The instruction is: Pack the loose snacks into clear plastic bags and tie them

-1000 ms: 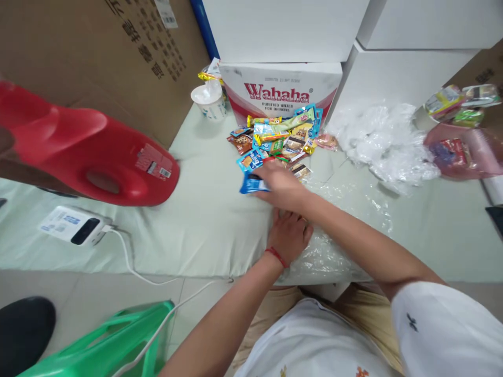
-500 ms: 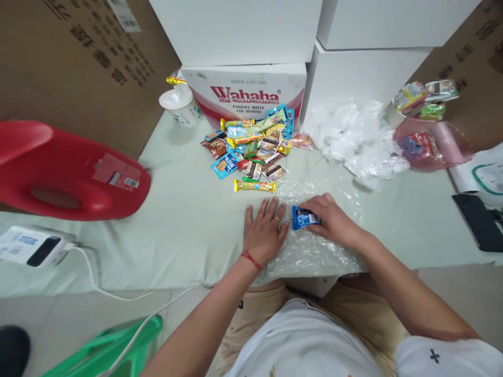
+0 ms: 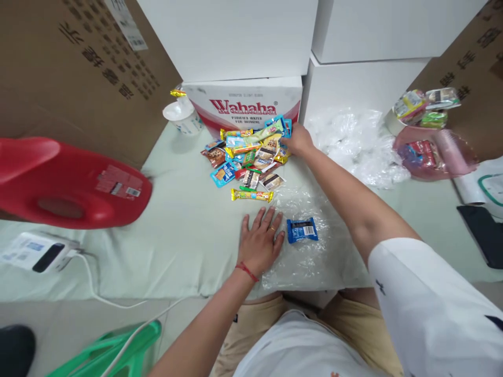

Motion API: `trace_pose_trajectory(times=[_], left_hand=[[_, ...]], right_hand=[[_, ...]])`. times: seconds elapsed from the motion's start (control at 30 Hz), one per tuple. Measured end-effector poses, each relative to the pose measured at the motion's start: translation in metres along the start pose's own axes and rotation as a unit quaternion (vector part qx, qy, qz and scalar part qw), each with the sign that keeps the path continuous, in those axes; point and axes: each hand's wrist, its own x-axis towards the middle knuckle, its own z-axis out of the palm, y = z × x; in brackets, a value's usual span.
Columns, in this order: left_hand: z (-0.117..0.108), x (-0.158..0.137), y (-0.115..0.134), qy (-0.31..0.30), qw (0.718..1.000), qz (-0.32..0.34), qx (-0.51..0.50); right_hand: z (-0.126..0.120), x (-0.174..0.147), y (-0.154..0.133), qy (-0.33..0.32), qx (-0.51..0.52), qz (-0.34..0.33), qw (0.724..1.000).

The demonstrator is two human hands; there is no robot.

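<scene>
My left hand (image 3: 259, 241) lies flat on the green cloth with its fingers spread, at the left edge of a clear plastic sheet (image 3: 298, 272). On that sheet, just right of my left hand, rests a small blue snack packet (image 3: 302, 230). Stretched forward, my right hand (image 3: 299, 140) is at the right edge of a heap of wrapped snacks (image 3: 251, 157). Its fingers are curled in and partly hidden, so what they grip cannot be made out. A yellow snack stick (image 3: 252, 195) lies at the near side of the heap.
A white Wahaha box (image 3: 243, 99) stands behind the heap. Crumpled clear plastic (image 3: 353, 146) and a pink dish (image 3: 422, 167) with packets are on the right. To the left are a paper cup (image 3: 183, 118), a red jug (image 3: 90, 183) and a white device (image 3: 39, 254) with a cable.
My right hand has let go of the blue packet, leaving it on the plastic sheet, and has moved forward to the heap's right edge, covering a pink packet. My left hand stays flat.
</scene>
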Motion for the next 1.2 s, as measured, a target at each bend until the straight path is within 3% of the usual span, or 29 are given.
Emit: trace_pose_trajectory(times=[0.13, 0.27, 0.43, 0.5, 0.57, 0.67, 0.8, 0.93, 1.07, 1.13, 1.2], left_hand=[[0.001, 0.000, 0.000, 0.004, 1.000, -0.001, -0.005], [0.001, -0.001, -0.001, 0.006, 1.000, 0.004, -0.010], [0.000, -0.002, 0.000, 0.016, 1.000, 0.004, -0.006], [0.000, -0.003, 0.000, 0.018, 1.000, 0.006, -0.008], [0.000, -0.004, 0.000, 0.022, 1.000, 0.009, -0.011], [0.001, -0.004, 0.000, 0.027, 0.999, 0.010, -0.014], [0.000, -0.004, -0.001, 0.020, 1.000, 0.009, -0.016], [-0.001, -0.003, -0.001, 0.012, 1.000, 0.008, -0.023], [-0.002, -0.003, -0.001, 0.011, 0.999, 0.004, -0.031], [-0.002, -0.004, -0.002, 0.008, 0.999, 0.005, -0.033], [-0.002, -0.004, -0.003, 0.009, 0.999, 0.009, -0.035]], right_hand=[[0.023, -0.008, -0.014, -0.011, 0.020, -0.007, 1.000], [0.011, -0.053, -0.009, 0.038, -0.063, -0.091, 0.993], [-0.012, -0.104, -0.005, -0.076, -0.200, -0.254, 0.943], [-0.017, -0.119, -0.004, -0.109, -0.211, -0.309, 0.921], [-0.023, -0.125, -0.001, -0.124, -0.182, -0.333, 0.917], [-0.035, -0.110, 0.003, -0.109, -0.079, -0.280, 0.951], [-0.038, -0.059, -0.005, -0.039, -0.013, -0.173, 0.984], [-0.007, -0.029, -0.043, -0.074, -0.012, -0.221, 0.972], [0.029, -0.044, -0.078, -0.157, -0.073, -0.274, 0.946], [0.033, -0.052, -0.074, -0.181, -0.093, -0.300, 0.932], [0.027, -0.051, -0.055, -0.164, -0.091, -0.307, 0.933]])
